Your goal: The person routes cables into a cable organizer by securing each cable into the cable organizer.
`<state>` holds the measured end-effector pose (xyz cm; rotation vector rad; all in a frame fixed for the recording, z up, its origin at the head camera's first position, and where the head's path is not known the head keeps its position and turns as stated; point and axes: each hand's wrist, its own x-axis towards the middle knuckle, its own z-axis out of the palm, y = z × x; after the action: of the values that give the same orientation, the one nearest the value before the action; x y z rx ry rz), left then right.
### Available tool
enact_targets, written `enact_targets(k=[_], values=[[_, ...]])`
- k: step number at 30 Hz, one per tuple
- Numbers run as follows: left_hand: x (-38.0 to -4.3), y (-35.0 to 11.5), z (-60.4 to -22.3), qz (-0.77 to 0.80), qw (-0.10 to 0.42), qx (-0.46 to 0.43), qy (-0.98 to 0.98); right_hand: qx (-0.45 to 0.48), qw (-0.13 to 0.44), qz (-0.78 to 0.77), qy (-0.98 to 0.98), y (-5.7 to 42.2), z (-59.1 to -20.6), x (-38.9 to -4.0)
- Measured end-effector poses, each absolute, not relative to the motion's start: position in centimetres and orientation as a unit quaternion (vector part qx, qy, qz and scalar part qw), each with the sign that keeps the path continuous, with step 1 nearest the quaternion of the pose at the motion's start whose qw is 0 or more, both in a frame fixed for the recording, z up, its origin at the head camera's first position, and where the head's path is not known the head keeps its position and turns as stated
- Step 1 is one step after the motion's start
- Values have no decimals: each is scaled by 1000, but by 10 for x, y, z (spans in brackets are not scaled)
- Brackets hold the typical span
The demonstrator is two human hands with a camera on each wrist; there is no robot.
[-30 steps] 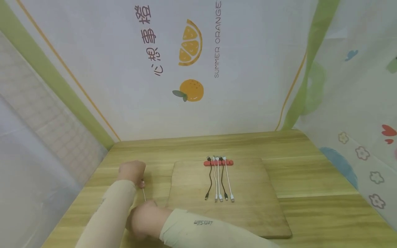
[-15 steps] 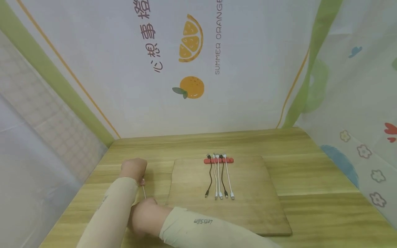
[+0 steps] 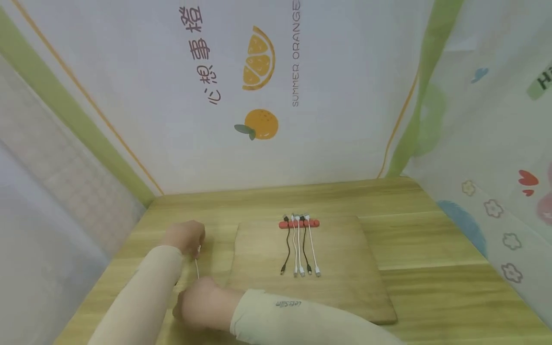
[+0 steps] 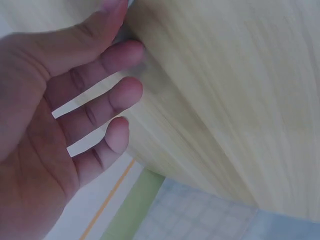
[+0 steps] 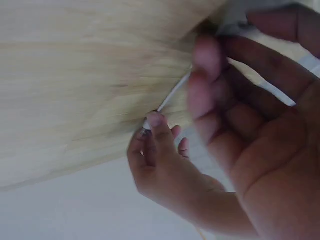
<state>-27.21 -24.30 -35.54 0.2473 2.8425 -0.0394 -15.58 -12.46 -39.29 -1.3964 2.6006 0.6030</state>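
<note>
A short white cable (image 3: 197, 268) runs between my two hands over the left part of the table. My left hand (image 3: 184, 237) is at its far end; the right wrist view shows thumb and forefinger pinching the white plug (image 5: 146, 125). The other left fingers are loosely bent in the left wrist view. My right hand (image 3: 204, 303), nearer the front, holds the cable's near end with curled fingers, and that end is hidden in the head view. In the right wrist view the white cord (image 5: 174, 92) looks straight between the hands.
Right of the hands lies a wooden board (image 3: 345, 287). A red cable holder (image 3: 316, 223) at its far side carries several short black and white cables (image 3: 312, 247), lined up side by side. Printed cloth (image 3: 345, 120) hangs behind the wooden table (image 3: 431, 239).
The head view has swung slightly, so the board and cables sit a little further left. Both hands stay on the white cable, with only slight shifts.
</note>
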Motion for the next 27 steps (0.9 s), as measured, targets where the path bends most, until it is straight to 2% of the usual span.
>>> enact_targets(k=[3, 7, 9, 12, 16, 22, 27], values=[[-278, -247, -352, 15, 181, 71, 981, -506, 26, 193, 840, -117, -393, -158], [-290, -251, -338, 62, 200, 79, 975, -517, 31, 186, 835, -109, -381, -162], [-297, -249, -327, 63, 192, 101, 974, -512, 34, 183, 839, -103, -373, -166], [-306, -243, -311, 41, 152, 141, 977, -495, 26, 161, 853, -90, -360, -175], [-317, -233, -296, 14, 58, 184, 981, -462, 0, 111, 880, -66, -341, -187], [-320, -223, -284, 26, -53, 155, 986, -406, -41, 77, 910, -33, -316, -196], [-317, -215, -276, 50, -108, 124, 985, -381, -61, 49, 921, -11, -305, -200]])
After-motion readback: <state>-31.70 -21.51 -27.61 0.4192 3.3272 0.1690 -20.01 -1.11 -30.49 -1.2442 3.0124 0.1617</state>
